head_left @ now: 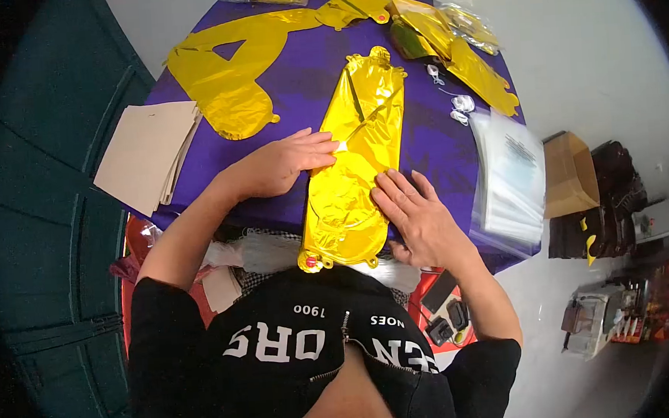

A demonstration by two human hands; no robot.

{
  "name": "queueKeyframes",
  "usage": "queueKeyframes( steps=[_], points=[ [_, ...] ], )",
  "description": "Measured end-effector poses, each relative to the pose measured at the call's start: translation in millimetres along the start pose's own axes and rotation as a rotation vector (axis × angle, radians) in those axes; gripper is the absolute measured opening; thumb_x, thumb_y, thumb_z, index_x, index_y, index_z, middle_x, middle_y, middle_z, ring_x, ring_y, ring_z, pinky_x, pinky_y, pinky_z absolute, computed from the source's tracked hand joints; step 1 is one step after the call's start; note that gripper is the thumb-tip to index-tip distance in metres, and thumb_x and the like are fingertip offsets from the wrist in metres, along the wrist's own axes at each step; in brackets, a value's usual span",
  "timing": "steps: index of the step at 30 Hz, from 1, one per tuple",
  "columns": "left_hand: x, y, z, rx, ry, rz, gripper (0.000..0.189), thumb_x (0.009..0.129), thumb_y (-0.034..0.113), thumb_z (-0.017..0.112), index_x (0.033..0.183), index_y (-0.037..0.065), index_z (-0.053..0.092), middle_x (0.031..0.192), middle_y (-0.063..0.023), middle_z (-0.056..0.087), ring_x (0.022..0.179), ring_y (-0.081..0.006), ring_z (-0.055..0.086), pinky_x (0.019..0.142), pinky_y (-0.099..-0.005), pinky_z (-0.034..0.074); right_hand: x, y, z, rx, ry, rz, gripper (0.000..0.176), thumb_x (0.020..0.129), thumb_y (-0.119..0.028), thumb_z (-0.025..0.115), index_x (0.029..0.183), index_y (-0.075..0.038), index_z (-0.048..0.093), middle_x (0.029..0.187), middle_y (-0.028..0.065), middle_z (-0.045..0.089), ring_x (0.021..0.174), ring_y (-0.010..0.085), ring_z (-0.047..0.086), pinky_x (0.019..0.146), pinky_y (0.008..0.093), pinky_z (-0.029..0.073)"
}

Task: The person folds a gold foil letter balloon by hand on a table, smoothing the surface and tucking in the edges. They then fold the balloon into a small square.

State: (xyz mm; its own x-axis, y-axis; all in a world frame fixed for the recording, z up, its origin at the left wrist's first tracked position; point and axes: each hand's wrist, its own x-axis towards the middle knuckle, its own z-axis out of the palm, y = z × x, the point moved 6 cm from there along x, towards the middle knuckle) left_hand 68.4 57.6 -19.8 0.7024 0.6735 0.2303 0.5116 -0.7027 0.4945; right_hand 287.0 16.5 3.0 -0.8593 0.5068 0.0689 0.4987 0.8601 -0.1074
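A folded gold foil balloon (355, 173) lies lengthwise in front of me, its lower end at the near table edge. Creases run across its upper half, and a small red spot shows at its lower left tab. My left hand (290, 164) rests with outstretched fingers on the balloon's left edge. On the opposite edge, lower down, my right hand (421, 215) lies flat with its fingers apart. Neither hand grips anything. A flat, unfolded gold foil balloon (226, 70) with a triangular hole spreads out at the far left.
The table has a purple cloth (442, 156). Cardboard sheets (151, 147) are stacked at left, clear plastic bags (509, 179) at right. White string bundles (462, 108) lie near more gold foil (483, 77). A cardboard box (570, 173) stands beyond the right edge.
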Motion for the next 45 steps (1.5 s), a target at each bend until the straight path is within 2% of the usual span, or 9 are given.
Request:
queueKeyframes(
  steps=[7, 14, 17, 23, 28, 38, 41, 42, 45],
  points=[
    [-2.5, -3.7, 2.2, 0.011, -0.01, 0.017, 0.052, 0.076, -0.009, 0.046, 0.125, 0.0, 0.058, 0.142, -0.0169, 0.048, 0.138, -0.0337, 0.037, 0.118, -0.0489, 0.019, 2.2, -5.8, -1.4, -0.032, 0.055, 0.026, 0.08, 0.063, -0.023, 0.072, 0.134, 0.001, 0.045, 0.143, 0.0236, 0.041, 0.137, 0.0376, 0.035, 0.114, 0.0511, 0.024],
    [-3.5, -4.0, 6.9, 0.027, 0.002, 0.014, 0.05, 0.076, -0.008, 0.048, 0.125, 0.001, 0.059, 0.146, -0.0224, 0.04, 0.14, -0.0381, 0.031, 0.117, -0.0473, 0.021, 8.9, -28.4, 21.1, -0.131, 0.247, -0.15, 0.047, 0.081, -0.015, 0.056, 0.126, -0.003, 0.054, 0.13, 0.0205, 0.053, 0.126, 0.0352, 0.049, 0.104, 0.0488, 0.038],
    [-7.3, -3.9, 6.1, 0.042, 0.072, -0.031, 0.053, 0.075, -0.009, 0.048, 0.125, 0.004, 0.06, 0.145, -0.0244, 0.037, 0.138, -0.0412, 0.031, 0.114, -0.0457, 0.025, 8.0, -30.9, 19.6, -0.08, 0.307, -0.152, 0.042, 0.08, -0.013, 0.057, 0.12, -0.002, 0.057, 0.124, 0.0175, 0.059, 0.12, 0.0342, 0.054, 0.102, 0.0488, 0.04],
    [-4.4, 1.8, 0.0, 0.109, 0.135, -0.003, 0.052, 0.069, -0.006, 0.053, 0.118, 0.006, 0.062, 0.131, -0.0216, 0.044, 0.124, -0.0403, 0.039, 0.107, -0.0453, 0.032, 8.8, -8.4, 2.4, 0.371, 0.392, -0.001, 0.047, 0.068, 0.004, 0.064, 0.114, -0.004, 0.061, 0.113, 0.0152, 0.065, 0.111, 0.034, 0.06, 0.1, 0.0484, 0.041],
    [1.7, 6.4, -4.3, 0.042, 0.19, -0.015, 0.043, 0.065, -0.004, 0.06, 0.107, 0.004, 0.063, 0.124, -0.02, 0.047, 0.118, -0.0391, 0.042, 0.103, -0.0443, 0.036, 5.5, 22.3, 5.7, 0.761, 0.47, 0.312, 0.018, 0.088, 0.001, 0.061, 0.106, 0.002, 0.061, 0.097, 0.0198, 0.065, 0.096, 0.0361, 0.062, 0.083, 0.0379, 0.049],
    [10.6, 8.6, -3.7, 0.099, 0.326, -0.052, 0.022, 0.067, 0.0, 0.067, 0.088, 0.0, 0.064, 0.105, -0.0137, 0.054, 0.102, -0.0334, 0.048, 0.089, -0.0394, 0.042, 17.3, 31.1, -7.6, 0.845, 0.389, 0.279, 0.022, 0.086, 0.003, 0.059, 0.107, -0.001, 0.063, 0.092, 0.0179, 0.064, 0.089, 0.0346, 0.06, 0.08, 0.038, 0.048],
    [8.4, 16.5, -6.0, 0.105, 0.355, -0.057, 0.018, 0.071, 0.004, 0.07, 0.088, 0.001, 0.065, 0.097, -0.0123, 0.058, 0.094, -0.0329, 0.053, 0.082, -0.0383, 0.045, 16.8, 19.4, -16.7, 0.652, 0.432, 0.103, 0.027, 0.082, 0.003, 0.061, 0.108, -0.002, 0.064, 0.095, 0.017, 0.066, 0.092, 0.0345, 0.061, 0.085, 0.04, 0.047],
    [6.4, 17.3, -5.4, 0.095, 0.388, -0.046, 0.017, 0.071, 0.004, 0.069, 0.088, 0.001, 0.066, 0.094, -0.0121, 0.058, 0.091, -0.0324, 0.054, 0.08, -0.0384, 0.046, 18.5, 12.5, -23.9, 0.577, 0.349, 0.004, 0.034, 0.078, -0.003, 0.065, 0.111, -0.001, 0.063, 0.098, 0.0156, 0.067, 0.096, 0.0354, 0.061, 0.092, 0.0442, 0.045],
    [-1.1, 17.5, -3.0, 0.072, 0.469, -0.028, 0.014, 0.073, 0.004, 0.066, 0.087, 0.001, 0.066, 0.086, -0.0116, 0.06, 0.083, -0.0315, 0.057, 0.072, -0.0385, 0.047, 9.0, 2.2, -44.3, 0.551, 0.359, -0.08, 0.041, 0.076, -0.011, 0.068, 0.115, 0.001, 0.061, 0.101, 0.0141, 0.068, 0.1, 0.0364, 0.061, 0.096, 0.0461, 0.042]
  ],
)
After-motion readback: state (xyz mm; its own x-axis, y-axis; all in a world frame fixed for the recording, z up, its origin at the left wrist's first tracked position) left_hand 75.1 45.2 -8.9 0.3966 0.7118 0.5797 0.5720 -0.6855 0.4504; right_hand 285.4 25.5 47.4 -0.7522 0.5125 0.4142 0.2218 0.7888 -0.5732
